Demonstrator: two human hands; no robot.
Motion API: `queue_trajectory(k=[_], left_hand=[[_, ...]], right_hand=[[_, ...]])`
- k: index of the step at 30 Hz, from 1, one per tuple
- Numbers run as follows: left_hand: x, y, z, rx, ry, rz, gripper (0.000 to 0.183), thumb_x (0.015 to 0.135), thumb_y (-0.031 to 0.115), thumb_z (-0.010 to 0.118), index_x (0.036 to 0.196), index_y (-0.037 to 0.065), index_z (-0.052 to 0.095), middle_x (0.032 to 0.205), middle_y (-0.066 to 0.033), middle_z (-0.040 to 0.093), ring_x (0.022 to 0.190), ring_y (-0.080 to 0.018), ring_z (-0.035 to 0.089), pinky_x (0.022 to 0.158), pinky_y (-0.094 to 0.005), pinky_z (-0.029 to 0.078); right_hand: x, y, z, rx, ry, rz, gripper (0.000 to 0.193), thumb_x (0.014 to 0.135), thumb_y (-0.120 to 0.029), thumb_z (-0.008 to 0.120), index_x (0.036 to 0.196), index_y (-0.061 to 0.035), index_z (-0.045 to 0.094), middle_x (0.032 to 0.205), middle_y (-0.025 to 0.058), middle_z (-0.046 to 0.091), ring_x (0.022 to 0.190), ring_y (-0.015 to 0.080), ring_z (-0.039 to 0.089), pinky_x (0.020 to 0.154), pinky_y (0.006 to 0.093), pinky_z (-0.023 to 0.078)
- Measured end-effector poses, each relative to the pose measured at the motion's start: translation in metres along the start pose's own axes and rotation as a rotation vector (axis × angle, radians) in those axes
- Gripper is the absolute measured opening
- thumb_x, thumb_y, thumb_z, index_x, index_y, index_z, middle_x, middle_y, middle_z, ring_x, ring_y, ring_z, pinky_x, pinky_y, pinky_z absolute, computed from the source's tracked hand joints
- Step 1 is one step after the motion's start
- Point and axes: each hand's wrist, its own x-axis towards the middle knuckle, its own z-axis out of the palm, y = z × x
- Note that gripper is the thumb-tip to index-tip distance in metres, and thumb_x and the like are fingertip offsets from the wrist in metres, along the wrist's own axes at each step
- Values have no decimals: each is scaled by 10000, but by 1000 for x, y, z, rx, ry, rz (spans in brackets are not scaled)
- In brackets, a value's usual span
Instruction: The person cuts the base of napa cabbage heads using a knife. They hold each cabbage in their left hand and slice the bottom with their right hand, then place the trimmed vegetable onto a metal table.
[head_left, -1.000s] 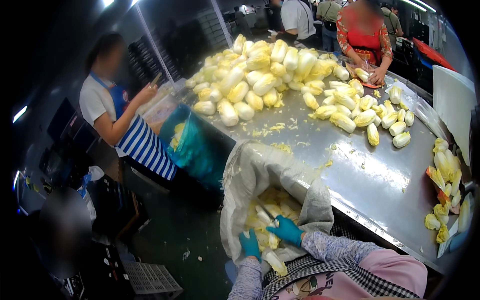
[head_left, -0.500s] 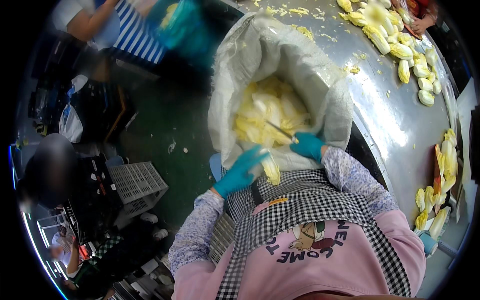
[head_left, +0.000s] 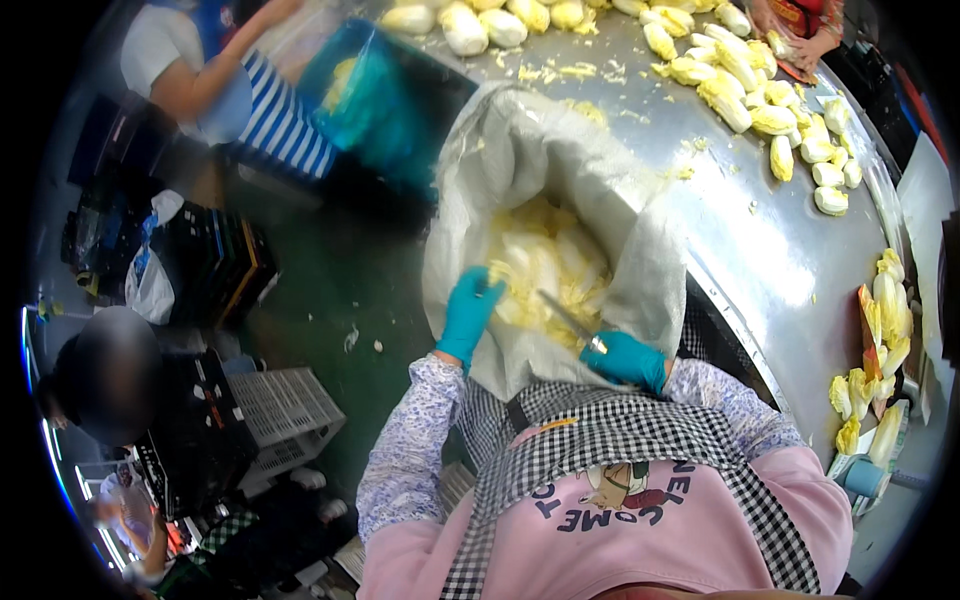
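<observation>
In front of me a white woven sack (head_left: 655,230) gapes open, with pale yellow Chinese cabbage leaves (head_left: 545,255) inside. My right hand (head_left: 628,360), in a teal glove, is closed round the handle of a knife (head_left: 568,318) at the sack's near rim. The blade points up and left over the leaves. At the left side of the opening, my left hand (head_left: 468,312), also gloved in teal, has its fingers curled on a small yellow piece of cabbage (head_left: 498,271); most of that piece is hidden.
On the right stands a metal table (head_left: 740,250) with trimmed cabbages (head_left: 725,100) and scraps. A person in a striped apron (head_left: 285,115) handles a teal bag (head_left: 370,110) at upper left. Grey crates (head_left: 285,410) sit on the green floor (head_left: 385,330). Another person's hands (head_left: 800,45) work at the far right.
My left hand has moved from the near rim, beside a small cabbage, up and left to the sack's left side. That cabbage no longer shows there. My right hand still holds the knife.
</observation>
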Motion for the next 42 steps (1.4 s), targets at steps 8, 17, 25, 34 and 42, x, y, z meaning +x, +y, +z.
queue_trajectory(k=[8, 17, 25, 34, 42], left_hand=[[21, -81, -63, 1093, -61, 21, 924, 616, 430, 768, 1355, 32, 384, 1438, -250, 280, 1325, -414, 279, 1089, -501, 250], [-21, -1, -166, 1282, -353, -63, 658, 676, 432, 690, 1258, 161, 546, 1349, -122, 460, 1307, -425, 305, 1047, -599, 232], [-45, -39, -91, 970, -958, 399, 442, 785, 269, 551, 1224, 218, 557, 1139, -120, 602, 1022, -353, 570, 880, -525, 413], [-21, -4, -123, 910, -683, 367, 404, 836, 135, 521, 1240, 121, 523, 1079, -127, 622, 874, -314, 631, 723, -387, 506], [75, 184, -109, 450, -43, 602, 584, 811, 124, 651, 1349, 57, 433, 1283, -207, 513, 1150, -346, 523, 949, -390, 429]], right_hand=[[21, -85, -101, 627, -33, 530, 318, 916, -320, 567, 1125, -81, 591, 873, 63, 643, 697, 121, 601, 635, 289, 510], [240, -34, -314, 450, 597, 337, 232, 844, -251, 640, 999, -78, 641, 817, 2, 619, 660, 82, 547, 565, 245, 463], [480, 71, -298, -536, 817, 452, 810, 681, -460, 731, 1318, -82, 404, 1153, 205, 576, 1031, 346, 585, 867, 418, 466], [466, 71, -336, -486, 596, 461, 743, 671, -480, 679, 1190, 7, 465, 1095, 189, 616, 955, 332, 621, 832, 394, 479], [334, 81, -349, 395, 366, 523, 566, 743, -459, 711, 1040, 10, 604, 680, 79, 580, 543, 156, 531, 427, 272, 384]])
